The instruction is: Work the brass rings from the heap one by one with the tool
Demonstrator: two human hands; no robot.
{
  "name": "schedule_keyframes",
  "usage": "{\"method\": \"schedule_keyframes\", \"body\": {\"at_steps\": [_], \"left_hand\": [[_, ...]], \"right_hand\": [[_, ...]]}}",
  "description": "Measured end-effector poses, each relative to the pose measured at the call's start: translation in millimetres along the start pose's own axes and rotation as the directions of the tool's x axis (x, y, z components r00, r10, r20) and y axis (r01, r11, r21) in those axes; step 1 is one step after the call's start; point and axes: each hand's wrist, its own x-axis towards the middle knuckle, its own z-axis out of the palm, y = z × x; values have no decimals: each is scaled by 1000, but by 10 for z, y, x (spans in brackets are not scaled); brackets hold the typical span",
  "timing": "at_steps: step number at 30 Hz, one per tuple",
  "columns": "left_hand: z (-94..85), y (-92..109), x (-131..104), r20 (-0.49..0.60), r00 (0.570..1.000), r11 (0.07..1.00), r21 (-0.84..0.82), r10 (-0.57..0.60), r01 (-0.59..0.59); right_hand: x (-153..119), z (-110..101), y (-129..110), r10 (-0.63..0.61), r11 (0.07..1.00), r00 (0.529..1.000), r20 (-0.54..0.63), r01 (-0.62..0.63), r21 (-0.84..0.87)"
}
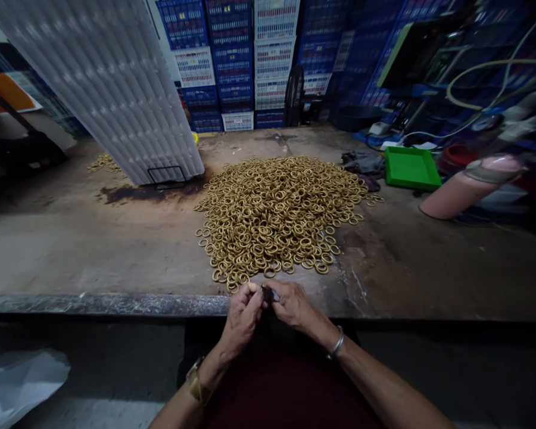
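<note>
A wide heap of brass-coloured rings (pixel 277 208) lies on the brown table (pixel 161 238). Just in front of the heap, at the table's front edge, my two hands meet. My left hand (pixel 245 310) has its fingers pinched together, and what they hold, if anything, is too small to name. My right hand (pixel 292 304) is closed on a small dark object (pixel 269 294) that sits between the two hands; a grey part of it shows near the thumb. The fingertips of both hands nearly touch around it.
Tall ribbed translucent panels (pixel 116 89) stand on the table at the left. A green tray (pixel 411 168), a dark cloth (pixel 361 162) and a pink cylinder (pixel 469 186) are at the right. Stacked blue and white crates (pixel 232 59) stand behind. A white bag (pixel 24 381) is at lower left.
</note>
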Motion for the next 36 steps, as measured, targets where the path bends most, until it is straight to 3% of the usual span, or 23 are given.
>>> {"method": "schedule_keyframes", "body": {"at_steps": [3,6,10,14,17,23,26,30,33,36], "left_hand": [[-5,28,-57,4,1000,1000,20,17,-17],[16,101,-162,84,996,1000,0,-24,24],[31,125,-221,186,977,970,-198,-102,140],[-9,38,-151,138,980,904,-383,-146,189],[-36,4,-114,113,979,869,-451,-169,203],[-83,15,-96,178,955,753,-587,-238,297],[-100,5,-77,173,953,731,-612,-249,302],[-71,14,-39,47,985,862,-478,-166,168],[-34,42,-1,-78,997,979,-205,-28,12],[-19,60,35,-104,975,978,92,196,-186]], "right_hand": [[24,-24,24,50,996,998,40,-46,-78],[57,-43,95,151,967,988,-3,-149,-208],[105,-62,168,188,949,973,-134,-215,-231],[163,-58,153,200,943,948,-249,-255,-212],[205,-32,125,194,931,955,-226,-252,-264],[224,-5,116,204,921,955,-214,-261,-290],[219,-34,141,173,956,954,-244,-222,-192],[232,-95,145,286,955,934,-213,-259,148],[231,-140,84,367,814,928,-72,-282,508],[205,-169,1,381,606,917,118,-344,717]]}}
